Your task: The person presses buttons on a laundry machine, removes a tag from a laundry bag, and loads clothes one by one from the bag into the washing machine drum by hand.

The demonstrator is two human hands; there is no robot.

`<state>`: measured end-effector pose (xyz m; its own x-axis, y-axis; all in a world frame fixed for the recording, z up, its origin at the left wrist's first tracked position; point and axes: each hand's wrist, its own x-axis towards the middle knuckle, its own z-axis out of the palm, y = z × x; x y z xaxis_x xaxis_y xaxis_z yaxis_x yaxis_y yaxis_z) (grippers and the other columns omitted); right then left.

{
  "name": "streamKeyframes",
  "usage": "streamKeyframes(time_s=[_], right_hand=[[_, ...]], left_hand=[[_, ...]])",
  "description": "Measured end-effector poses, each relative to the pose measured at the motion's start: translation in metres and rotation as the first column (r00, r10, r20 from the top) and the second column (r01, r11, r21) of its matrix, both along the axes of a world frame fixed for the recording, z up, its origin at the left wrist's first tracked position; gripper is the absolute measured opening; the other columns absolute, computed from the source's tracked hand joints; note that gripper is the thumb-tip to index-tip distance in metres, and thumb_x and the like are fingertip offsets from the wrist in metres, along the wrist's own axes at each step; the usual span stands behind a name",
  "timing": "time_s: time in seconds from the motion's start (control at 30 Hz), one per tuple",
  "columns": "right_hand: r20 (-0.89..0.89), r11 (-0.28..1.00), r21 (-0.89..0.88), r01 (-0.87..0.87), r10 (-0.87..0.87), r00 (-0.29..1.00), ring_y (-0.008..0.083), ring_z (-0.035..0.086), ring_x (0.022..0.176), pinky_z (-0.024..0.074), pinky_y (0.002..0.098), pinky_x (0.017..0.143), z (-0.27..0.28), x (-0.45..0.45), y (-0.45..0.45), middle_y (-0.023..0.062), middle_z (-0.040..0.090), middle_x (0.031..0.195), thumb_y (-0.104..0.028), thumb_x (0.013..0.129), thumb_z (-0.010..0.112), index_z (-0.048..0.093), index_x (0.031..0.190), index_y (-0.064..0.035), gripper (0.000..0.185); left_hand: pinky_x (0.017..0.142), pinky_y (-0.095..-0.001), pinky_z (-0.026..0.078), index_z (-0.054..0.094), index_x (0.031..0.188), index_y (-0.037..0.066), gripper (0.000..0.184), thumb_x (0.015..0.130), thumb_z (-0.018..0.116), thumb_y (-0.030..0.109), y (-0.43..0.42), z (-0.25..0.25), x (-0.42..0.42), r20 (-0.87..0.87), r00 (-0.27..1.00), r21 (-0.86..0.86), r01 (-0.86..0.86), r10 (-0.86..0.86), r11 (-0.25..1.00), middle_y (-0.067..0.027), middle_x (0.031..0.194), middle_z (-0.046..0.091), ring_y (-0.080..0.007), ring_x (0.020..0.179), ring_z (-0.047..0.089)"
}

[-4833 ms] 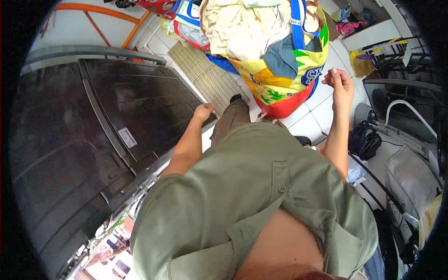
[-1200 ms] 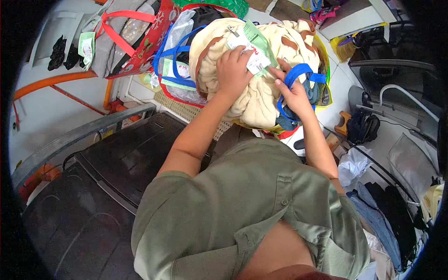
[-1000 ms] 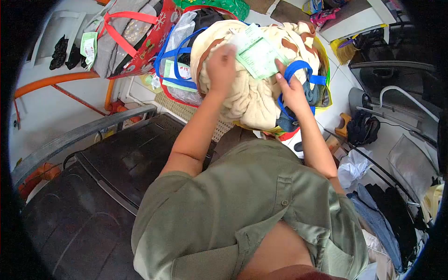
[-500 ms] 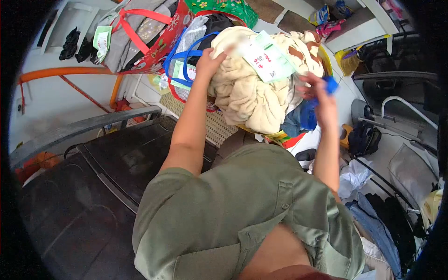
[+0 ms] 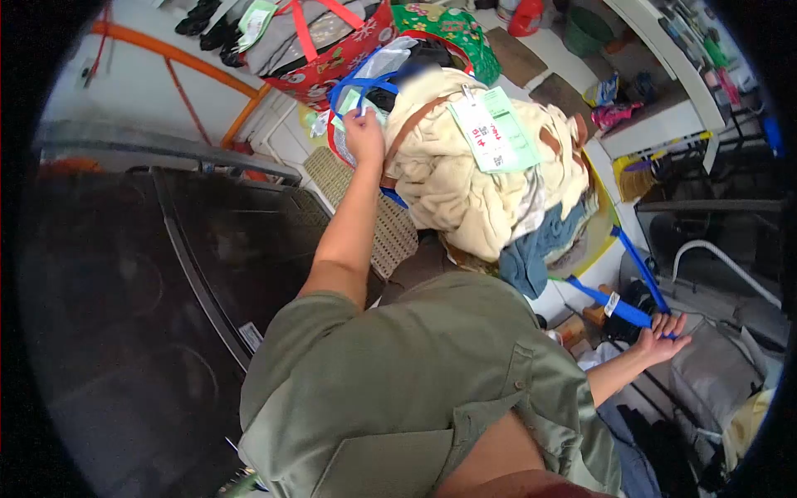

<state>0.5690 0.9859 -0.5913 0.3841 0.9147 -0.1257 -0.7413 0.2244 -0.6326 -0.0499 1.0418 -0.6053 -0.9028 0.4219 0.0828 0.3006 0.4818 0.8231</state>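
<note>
A large bag [image 5: 603,249] with a yellowish side is heaped with cream fabric [image 5: 452,195]. A green paper tag [image 5: 506,141] with red writing is clipped on top, and a blue-grey cloth [image 5: 531,257] hangs over the front. My right hand [image 5: 662,339] holds the bag's blue strap handle [image 5: 627,311] stretched out to the right, with fingers loosely curled. My left hand [image 5: 364,137] is closed at a blue strap [image 5: 365,85] on the left, beside another green tag. Its fingertips are partly hidden.
A red holiday bag [image 5: 332,70] and a green patterned bag [image 5: 452,37] stand behind. At left is a dark, flat-topped unit [image 5: 108,274] with a metal rail. A woven mat [image 5: 365,212] lies on the floor. Shelving [image 5: 664,50] stands at far right.
My right hand has moved down and right from the bag's side, drawing the blue handle outward. My left hand has shifted from the cream fabric to the blue strap. The view has tilted.
</note>
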Motion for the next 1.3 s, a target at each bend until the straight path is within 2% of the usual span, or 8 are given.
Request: streamKeyframes(time_s=[0.13,0.27,0.4,0.6,0.9,0.97,1.03,1.3], right_hand=[[0.077,0.964,-0.2,0.176,-0.164,0.984,0.0098,0.022,0.039,0.0208,0.0238,0.039,-0.021,0.006,0.009,-0.0001,0.028,0.051,-0.053,0.087,0.026,0.051,0.105,0.0043,0.065],[0.099,0.938,-0.268,0.218,-0.198,0.975,0.01,0.02,0.039,0.0184,0.0235,0.036,-0.024,0.005,0.009,0.0002,0.026,0.05,-0.055,0.087,0.022,0.051,0.106,0.0024,0.068],[0.169,0.911,-0.317,0.265,-0.221,0.961,0.01,0.021,0.039,0.0179,0.0233,0.035,-0.03,-0.001,0.006,0.0007,0.027,0.05,-0.057,0.087,0.019,0.052,0.104,0.0019,0.069],[0.284,0.961,-0.254,0.106,-0.031,0.958,0.0099,0.023,0.038,0.0197,0.023,0.035,0.012,-0.042,0.009,0.001,0.031,0.05,-0.056,0.087,0.02,0.053,0.104,0.0021,0.069],[0.259,0.93,-0.296,-0.216,0.296,0.92,0.0092,0.025,0.037,0.0214,0.0215,0.035,0.015,-0.051,0.019,0.0011,0.037,0.054,-0.051,0.088,0.029,0.055,0.104,-0.0013,0.059],[0.224,0.908,-0.216,-0.36,0.405,0.886,0.0091,0.027,0.039,0.0238,0.0217,0.037,0.013,-0.031,0.013,0.001,0.038,0.055,-0.051,0.087,0.031,0.055,0.104,-0.0023,0.057],[0.314,0.903,-0.397,-0.164,0.302,0.9,0.0084,0.035,0.044,0.033,0.0219,0.042,0.02,-0.046,0.012,0.0007,0.042,0.057,-0.051,0.086,0.034,0.054,0.107,-0.0047,0.054],[0.188,0.927,-0.374,-0.022,0.099,0.977,0.0055,0.02,0.033,0.0181,0.0179,0.029,0.027,-0.071,-0.011,-0.003,0.034,0.048,-0.046,0.088,0.035,0.053,0.101,-0.0044,0.047]], left_hand=[[0.081,-0.038,0.045,0.042,0.113,-0.007,0.065,0.064,0.073,0.023,0.037,-0.119,-0.081,0.242,0.922,-0.083,-0.291,0.303,0.953,-0.0187,0.102,0.056,-0.0319,0.086,0.057],[0.074,-0.0442,0.048,0.062,0.092,0.002,0.033,0.079,0.053,0.031,0.043,-0.116,-0.089,0.971,-0.033,0.241,0.165,-0.239,0.956,-0.0154,0.082,0.063,-0.0325,0.073,0.06],[0.09,-0.0428,0.039,0.013,0.132,0.004,0.103,0.055,0.078,0.021,0.04,-0.089,-0.057,0.615,0.748,-0.067,-0.263,0.247,0.963,-0.0223,0.132,0.02,-0.0357,0.112,0.04],[0.066,-0.0362,0.047,0.05,0.104,-0.006,0.038,0.072,0.064,0.009,0.052,-0.134,-0.046,0.907,0.137,0.411,-0.081,-0.398,0.908,-0.0152,0.088,0.06,-0.026,0.073,0.06],[0.078,-0.0373,0.045,0.028,0.13,0.015,0.085,0.06,0.072,0.029,-0.003,-0.051,0.019,0.109,0.988,-0.268,-0.074,0.106,0.961,-0.0198,0.11,0.053,-0.0326,0.088,0.057],[0.081,-0.0396,0.043,0.004,0.136,0.013,0.106,0.058,0.074,0.032,0.005,-0.084,0.022,-0.063,0.952,-0.47,-0.293,0.299,0.833,-0.0239,0.116,0.046,-0.0344,0.092,0.054],[0.095,-0.0363,0.031,0.0,0.136,0.01,0.107,0.061,0.071,0.035,-0.013,-0.048,-0.005,0.882,0.421,0.072,0.318,-0.209,0.945,-0.0233,0.129,0.03,-0.0287,0.115,0.037],[0.09,-0.0332,0.036,0.026,0.13,0.006,0.076,0.064,0.063,0.013,0.043,-0.031,-0.022,0.574,0.482,0.359,0.579,-0.662,0.732,-0.0193,0.121,0.042,-0.0255,0.109,0.043]])
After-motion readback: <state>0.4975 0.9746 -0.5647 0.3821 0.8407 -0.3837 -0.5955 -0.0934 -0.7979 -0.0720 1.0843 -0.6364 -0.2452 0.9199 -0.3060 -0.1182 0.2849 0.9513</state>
